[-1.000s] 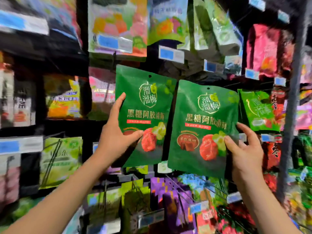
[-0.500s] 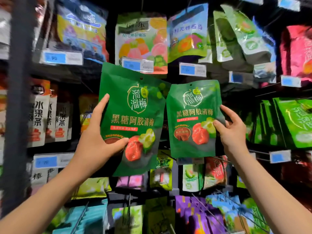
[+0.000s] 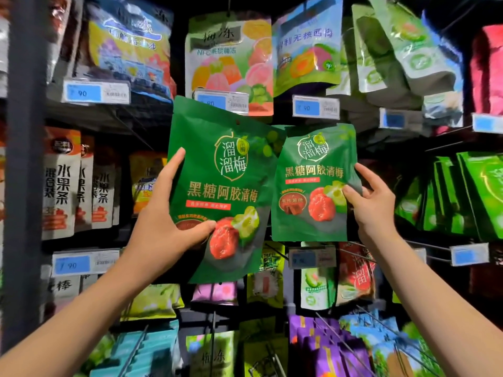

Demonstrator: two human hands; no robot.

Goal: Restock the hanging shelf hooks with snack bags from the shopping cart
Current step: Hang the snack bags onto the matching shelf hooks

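Two matching dark green snack bags with gold lettering and a red plum picture are raised in front of the hanging shelf. My left hand (image 3: 166, 221) grips the nearer, tilted green bag (image 3: 226, 172) by its left edge, thumb across the front. My right hand (image 3: 373, 202) pinches the second green bag (image 3: 313, 170) at its right edge. That bag hangs upright, farther back, close to the shelf. Whether its hole sits on a hook is hidden. The shopping cart is out of sight.
Rows of hooks carry colourful snack bags all around, with blue price tags (image 3: 315, 107) on the hook ends. Bare wire hooks (image 3: 424, 244) stick out toward me at the right and lower right. A dark upright post (image 3: 25, 172) stands at the left. Bright green bags (image 3: 479, 197) hang at the right.
The view swung left along the shelf. Both bags moved up and closer together; the right bag went farther back toward the shelf, while the left bag stayed tilted in my left hand.
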